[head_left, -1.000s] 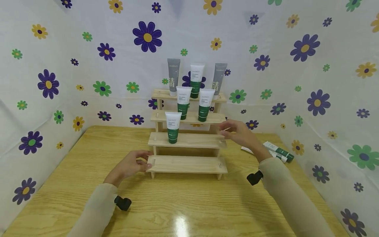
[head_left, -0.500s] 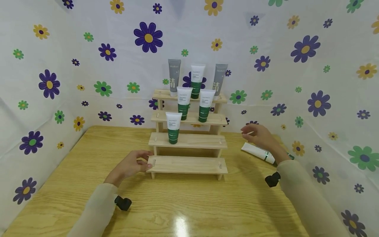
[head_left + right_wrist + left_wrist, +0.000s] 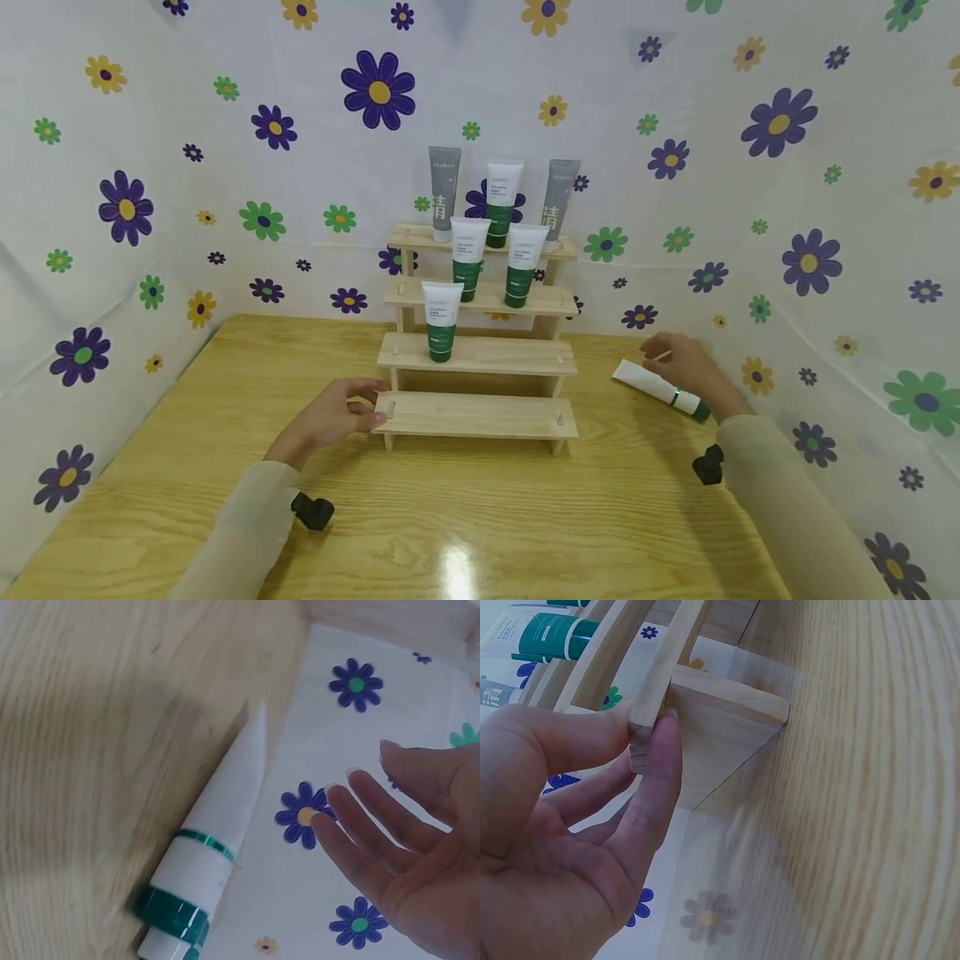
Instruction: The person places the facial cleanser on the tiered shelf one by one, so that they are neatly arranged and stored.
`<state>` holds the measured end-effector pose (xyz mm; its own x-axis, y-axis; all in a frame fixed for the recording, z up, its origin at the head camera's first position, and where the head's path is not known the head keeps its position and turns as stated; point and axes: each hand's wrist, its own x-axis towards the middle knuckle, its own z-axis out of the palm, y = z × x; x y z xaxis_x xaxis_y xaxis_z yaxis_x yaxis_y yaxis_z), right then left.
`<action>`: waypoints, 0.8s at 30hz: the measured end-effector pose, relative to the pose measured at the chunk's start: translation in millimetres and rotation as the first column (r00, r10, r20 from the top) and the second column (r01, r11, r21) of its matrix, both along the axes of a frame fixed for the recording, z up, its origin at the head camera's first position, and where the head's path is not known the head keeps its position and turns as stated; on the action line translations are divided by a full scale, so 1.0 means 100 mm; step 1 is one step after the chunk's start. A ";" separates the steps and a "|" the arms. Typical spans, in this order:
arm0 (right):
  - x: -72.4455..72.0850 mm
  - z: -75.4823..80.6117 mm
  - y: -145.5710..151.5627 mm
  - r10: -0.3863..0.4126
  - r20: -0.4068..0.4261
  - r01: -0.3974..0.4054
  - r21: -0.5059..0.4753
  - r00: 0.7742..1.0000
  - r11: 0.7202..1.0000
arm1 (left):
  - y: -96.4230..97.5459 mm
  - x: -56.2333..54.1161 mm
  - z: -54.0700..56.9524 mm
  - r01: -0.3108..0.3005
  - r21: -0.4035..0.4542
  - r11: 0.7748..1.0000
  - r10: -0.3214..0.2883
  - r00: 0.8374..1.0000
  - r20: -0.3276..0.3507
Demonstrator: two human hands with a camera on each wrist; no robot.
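Note:
A stepped wooden display stand [image 3: 476,415] stands in the middle of the table. My left hand [image 3: 333,417] pinches the left end of its lowest board; in the left wrist view the thumb and fingers [image 3: 656,776] close on the board's end. On the right, my right hand [image 3: 686,367] hovers with relaxed, slightly bent fingers and holds nothing. Beneath it a white and green squeeze tube [image 3: 648,383] lies on the table, also plain in the right wrist view as a white tube [image 3: 225,795]. The hand hides part of what lies there.
On the third step up stand two white-green tubes [image 3: 468,258], and one more tube [image 3: 441,321] stands on the step below. The top step bears two grey tubes [image 3: 444,196] with a white-green tube [image 3: 502,200] between them. A flowered cloth [image 3: 300,167] encloses the table [image 3: 405,517].
My right hand has moved right, away from the stand's right side, to above the lying tubes. The left hand keeps its grip on the lowest board.

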<state>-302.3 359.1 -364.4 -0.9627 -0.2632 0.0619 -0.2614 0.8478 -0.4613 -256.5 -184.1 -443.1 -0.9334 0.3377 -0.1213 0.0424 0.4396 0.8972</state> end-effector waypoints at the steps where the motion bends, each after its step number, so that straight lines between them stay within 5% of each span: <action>1: -0.01 -0.02 0.03 -0.003 -0.008 0.003 0.014 1.000 1.000 | 0.00 0.00 0.00 0.002 0.002 1.000 -0.002 1.000 -0.001; 8: -0.10 -0.20 0.25 0.011 -0.087 -0.003 0.093 0.996 0.996 | -0.01 -0.01 -0.01 0.007 0.005 1.000 -0.007 1.000 -0.007; 24: -0.10 -0.53 0.38 -0.097 -0.093 0.122 0.322 0.991 0.939 | -0.01 -0.01 -0.01 0.004 0.004 1.000 -0.004 1.000 0.006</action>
